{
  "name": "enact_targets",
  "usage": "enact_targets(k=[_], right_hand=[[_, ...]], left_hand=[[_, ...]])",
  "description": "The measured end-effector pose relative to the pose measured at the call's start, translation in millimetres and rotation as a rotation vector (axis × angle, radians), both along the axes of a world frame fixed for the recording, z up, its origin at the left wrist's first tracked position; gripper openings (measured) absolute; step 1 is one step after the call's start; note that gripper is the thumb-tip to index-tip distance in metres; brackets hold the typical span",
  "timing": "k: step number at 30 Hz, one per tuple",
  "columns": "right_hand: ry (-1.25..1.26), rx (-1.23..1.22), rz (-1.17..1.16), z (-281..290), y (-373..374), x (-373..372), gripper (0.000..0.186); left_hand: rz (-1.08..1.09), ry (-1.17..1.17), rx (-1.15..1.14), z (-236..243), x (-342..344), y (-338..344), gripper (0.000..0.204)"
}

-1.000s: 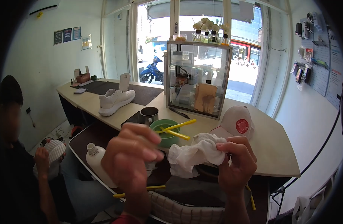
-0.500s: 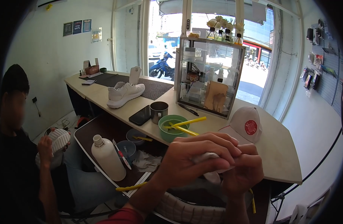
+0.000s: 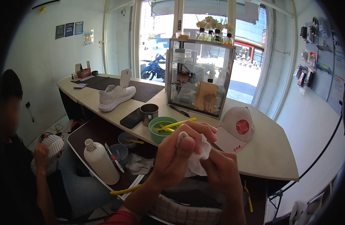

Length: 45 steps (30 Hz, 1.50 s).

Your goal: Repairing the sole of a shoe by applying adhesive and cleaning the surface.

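My left hand (image 3: 178, 157) is closed on a crumpled white wipe (image 3: 197, 159), its thumb raised beside a fold of it. My right hand (image 3: 223, 174) grips the same wipe from the right, fingers curled. Just behind them is a green bowl (image 3: 155, 135) holding yellow sticks (image 3: 180, 123), with a white cap (image 3: 232, 114) bearing a red round patch to the right. Below my hands lies a pale ribbed item (image 3: 191, 210), partly hidden.
The desk (image 3: 274, 150) holds a white sneaker (image 3: 114, 99), phone (image 3: 129, 118), steel mug (image 3: 149, 112) and glass cabinet (image 3: 198, 75). A lower tray has a white bottle (image 3: 101, 165), small bowls (image 3: 120, 153) and brush (image 3: 114, 159). Another person (image 3: 18, 168) at left holds a shoe (image 3: 52, 144).
My left hand has come over from the left to join my right on the wipe; since half a second ago both have shifted left and the wipe shows more between them.
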State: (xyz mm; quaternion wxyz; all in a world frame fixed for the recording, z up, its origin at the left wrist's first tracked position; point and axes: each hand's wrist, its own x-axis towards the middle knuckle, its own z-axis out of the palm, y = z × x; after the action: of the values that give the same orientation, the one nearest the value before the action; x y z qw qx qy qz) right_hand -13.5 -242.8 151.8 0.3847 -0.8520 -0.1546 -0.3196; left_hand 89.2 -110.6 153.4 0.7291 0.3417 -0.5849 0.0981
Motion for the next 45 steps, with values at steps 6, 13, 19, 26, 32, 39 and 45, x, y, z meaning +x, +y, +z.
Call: enact_targets(k=[6,13,19,26,32,39,45], right_hand=[[-0.104,0.079,0.063,-15.9,12.9,4.7,0.011],[-0.161,0.082,0.058,-21.5,7.9,7.0,0.015],[-0.086,0.099,-0.050,4.7,2.3,0.7,0.013],[-0.497,0.355,0.095,-3.9,9.6,10.1,0.030],[-0.439,0.371,0.019,-9.2,10.3,5.1,0.027],[-0.547,0.368,-0.087,-5.9,-12.9,-0.9,0.026],[-0.547,0.492,-0.080,-8.3,3.4,4.3,0.044]], left_hand=[[-0.063,0.098,0.026,-3.1,-12.0,-6.6,0.044],[-0.074,0.116,0.214,-2.6,-10.3,10.5,0.048],[-0.086,0.190,0.031,-1.3,4.6,25.7,0.079],[-0.174,0.220,0.328,5.9,-14.8,14.0,0.068],[0.075,-0.072,0.358,4.1,-7.9,5.2,0.069],[0.078,-0.184,0.674,6.3,15.7,9.9,0.032],[0.174,-0.129,0.502,-2.9,5.9,0.2,0.017]])
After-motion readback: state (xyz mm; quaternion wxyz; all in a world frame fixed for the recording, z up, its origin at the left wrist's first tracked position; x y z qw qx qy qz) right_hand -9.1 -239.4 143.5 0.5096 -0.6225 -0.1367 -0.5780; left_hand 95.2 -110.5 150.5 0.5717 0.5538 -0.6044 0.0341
